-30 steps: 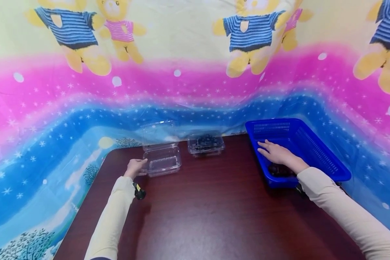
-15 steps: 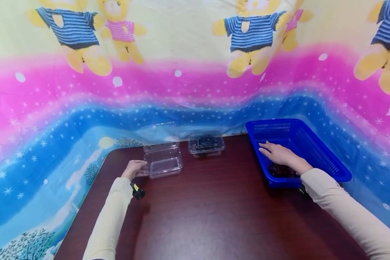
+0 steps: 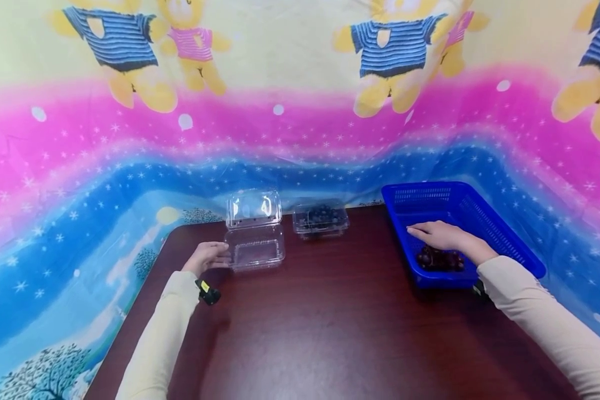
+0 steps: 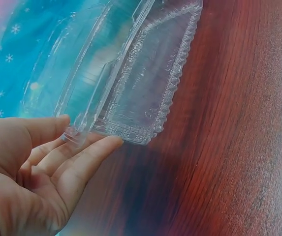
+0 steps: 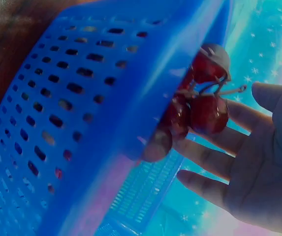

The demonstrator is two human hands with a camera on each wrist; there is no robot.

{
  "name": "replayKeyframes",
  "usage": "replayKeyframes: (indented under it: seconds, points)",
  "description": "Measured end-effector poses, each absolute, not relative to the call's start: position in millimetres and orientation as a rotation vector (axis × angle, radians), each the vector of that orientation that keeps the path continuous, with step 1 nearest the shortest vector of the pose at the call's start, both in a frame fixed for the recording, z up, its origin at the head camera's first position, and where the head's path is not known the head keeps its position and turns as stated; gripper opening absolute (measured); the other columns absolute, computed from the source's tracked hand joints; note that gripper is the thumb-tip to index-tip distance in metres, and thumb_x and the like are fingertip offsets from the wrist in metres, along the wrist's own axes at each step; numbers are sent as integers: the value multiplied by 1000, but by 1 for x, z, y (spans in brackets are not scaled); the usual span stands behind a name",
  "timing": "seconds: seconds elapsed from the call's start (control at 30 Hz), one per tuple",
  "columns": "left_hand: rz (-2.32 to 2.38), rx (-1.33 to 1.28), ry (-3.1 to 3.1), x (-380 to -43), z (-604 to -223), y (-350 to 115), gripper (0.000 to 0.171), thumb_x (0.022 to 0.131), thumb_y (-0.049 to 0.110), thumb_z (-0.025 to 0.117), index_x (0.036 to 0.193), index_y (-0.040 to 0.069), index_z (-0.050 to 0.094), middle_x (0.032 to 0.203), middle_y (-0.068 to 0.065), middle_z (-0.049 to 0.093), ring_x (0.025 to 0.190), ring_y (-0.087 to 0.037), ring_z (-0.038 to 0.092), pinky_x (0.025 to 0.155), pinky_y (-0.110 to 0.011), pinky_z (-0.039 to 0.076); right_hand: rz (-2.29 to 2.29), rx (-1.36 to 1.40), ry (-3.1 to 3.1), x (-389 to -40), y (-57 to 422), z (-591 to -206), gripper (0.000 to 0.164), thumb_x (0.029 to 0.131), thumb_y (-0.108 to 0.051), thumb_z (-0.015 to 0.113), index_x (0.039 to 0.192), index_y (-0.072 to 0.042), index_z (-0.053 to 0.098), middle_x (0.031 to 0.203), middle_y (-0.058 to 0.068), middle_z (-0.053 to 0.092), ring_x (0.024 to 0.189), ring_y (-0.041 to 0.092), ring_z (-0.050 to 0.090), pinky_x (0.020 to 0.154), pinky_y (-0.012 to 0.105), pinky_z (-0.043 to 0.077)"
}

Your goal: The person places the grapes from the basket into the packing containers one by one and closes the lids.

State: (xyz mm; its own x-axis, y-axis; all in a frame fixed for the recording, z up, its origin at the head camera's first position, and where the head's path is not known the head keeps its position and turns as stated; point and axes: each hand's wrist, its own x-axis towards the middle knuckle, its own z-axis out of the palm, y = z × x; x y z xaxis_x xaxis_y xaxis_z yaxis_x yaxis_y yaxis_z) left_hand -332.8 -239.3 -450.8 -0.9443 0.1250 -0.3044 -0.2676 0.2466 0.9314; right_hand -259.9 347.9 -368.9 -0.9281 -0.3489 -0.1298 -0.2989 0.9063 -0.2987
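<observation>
My left hand pinches the left edge of a clear plastic clamshell box. The left wrist view shows the thumb at its corner and the fingers beneath. Its hinged lid stands raised at the back. Over the blue basket, my right hand reaches in from the right with its fingers extended. Close to those fingers is a bunch of red grapes, also visible as dark red grapes below the hand. Part of the bunch hides behind the basket rim in the right wrist view.
Behind and to the right of the open box sits another clear box, with dark blue round fruit inside. A brown wooden table carries everything. A printed curtain hangs along the table's back and sides.
My right hand has shifted a little right and back, uncovering more of the grapes. The lid of the open box now catches bright reflections. The view has moved slightly.
</observation>
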Motion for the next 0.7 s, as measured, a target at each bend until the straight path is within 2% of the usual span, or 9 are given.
replayKeyframes:
  seconds: [0.2, 0.47, 0.7]
  points:
    - [1740, -114, 2206, -325, -442, -239, 53, 98, 18, 47, 138, -12, 30, 135, -37, 37, 120, -45, 46, 87, -41, 52, -445, -508, 2833, -254, 356, -362, 63, 100, -43, 33, 134, 9, 42, 133, 31, 44, 124, 48, 38, 98, 59, 35]
    - [1744, -97, 2222, -321, -438, -240, 53, 97, 20, 50, 137, -11, 33, 133, -36, 40, 118, -44, 48, 79, -36, 55, -476, -527, 2798, -250, 368, -358, 58, 99, -41, 36, 132, 5, 47, 132, 30, 46, 125, 47, 38, 98, 58, 36]
    - [1719, -73, 2242, -316, -441, -240, 51, 98, 19, 47, 137, -10, 34, 132, -35, 42, 114, -40, 54, 80, -35, 55, -451, -574, 2744, -246, 375, -357, 56, 97, -44, 41, 132, -2, 51, 132, 25, 50, 124, 45, 40, 95, 57, 39]
